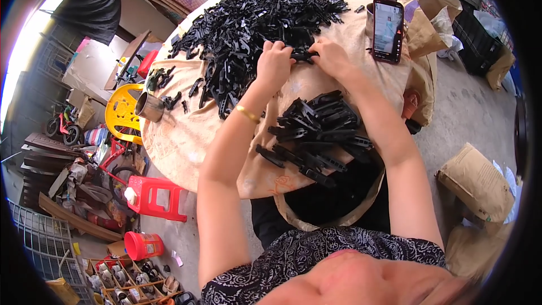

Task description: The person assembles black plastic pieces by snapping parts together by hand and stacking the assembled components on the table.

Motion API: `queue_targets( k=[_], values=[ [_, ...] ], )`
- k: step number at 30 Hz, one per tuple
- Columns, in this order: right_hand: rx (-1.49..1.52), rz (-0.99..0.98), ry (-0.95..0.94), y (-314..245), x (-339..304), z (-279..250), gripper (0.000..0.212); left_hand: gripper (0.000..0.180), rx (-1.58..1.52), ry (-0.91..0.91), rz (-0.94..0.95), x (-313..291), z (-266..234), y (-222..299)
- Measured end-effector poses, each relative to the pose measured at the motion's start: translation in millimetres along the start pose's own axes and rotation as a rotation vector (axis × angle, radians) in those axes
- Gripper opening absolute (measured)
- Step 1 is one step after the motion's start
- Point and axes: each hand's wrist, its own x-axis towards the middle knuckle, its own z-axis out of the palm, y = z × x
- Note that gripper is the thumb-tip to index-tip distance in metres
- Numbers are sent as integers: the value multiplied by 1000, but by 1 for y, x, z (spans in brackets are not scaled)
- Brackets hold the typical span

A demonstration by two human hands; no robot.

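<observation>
My left hand (275,66) and my right hand (332,60) are close together over the cloth-covered round table (186,155), fingers pinched. Between them is a long, narrow black plastic piece (303,56), one end at each hand's fingertips. The fingers hide its exact shape. Just beyond my hands spreads a large heap of loose black plastic parts (254,17). Nearer to me, between my forearms, a smaller pile of longer black plastic pieces (319,124) lies at the table's front edge.
A phone (388,31) stands propped against a metal cup at the right. Another metal cup (150,107) sits at the table's left edge, by a yellow chair (121,110). A red stool (155,197) and red bucket (143,245) are on the floor; paper sacks (474,181) lie right.
</observation>
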Motion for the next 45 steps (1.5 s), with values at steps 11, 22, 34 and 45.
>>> queue_targets(
  k=[11,22,34,45],
  values=[
    [105,-188,283,-6,-1,-4,10,14,-525,-9,-580,-20,-45,24],
    [917,-126,-299,-46,-17,-18,14,34,-1187,-122,-850,-52,-57,12],
    [616,-386,-73,-52,-21,-22,34,38,-854,-101,-641,-48,-64,21],
    [634,-313,-171,-52,-23,-23,28,26,-593,-181,-543,-44,-74,30]
  ],
)
